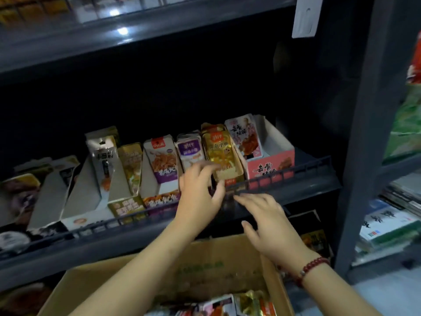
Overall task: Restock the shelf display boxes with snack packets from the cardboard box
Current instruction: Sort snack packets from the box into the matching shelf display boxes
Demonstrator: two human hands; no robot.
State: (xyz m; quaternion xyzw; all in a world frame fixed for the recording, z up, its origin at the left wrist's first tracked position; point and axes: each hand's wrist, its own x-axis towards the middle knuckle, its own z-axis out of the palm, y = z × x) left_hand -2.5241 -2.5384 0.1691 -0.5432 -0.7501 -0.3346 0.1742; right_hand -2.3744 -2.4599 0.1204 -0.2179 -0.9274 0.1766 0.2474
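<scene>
A row of display boxes stands on the dark shelf behind a low black rail (284, 176). My left hand (200, 190) reaches over the rail, its fingers at the front of the box of gold packets (218, 151) and the purple-and-white packets (190, 150); it holds no packet that I can see. My right hand (266, 222) hovers just below the rail with its fingers spread and nothing in them. The cardboard box (95, 283) sits below my arms, with mixed snack packets (227, 304) at its bottom edge.
A pink display box (271, 165) with white packets stands at the right end of the row. Further boxes run leftward, a white one (86, 220) among them. A grey upright post (364, 156) bounds the shelf on the right, with other goods (391, 224) beyond it.
</scene>
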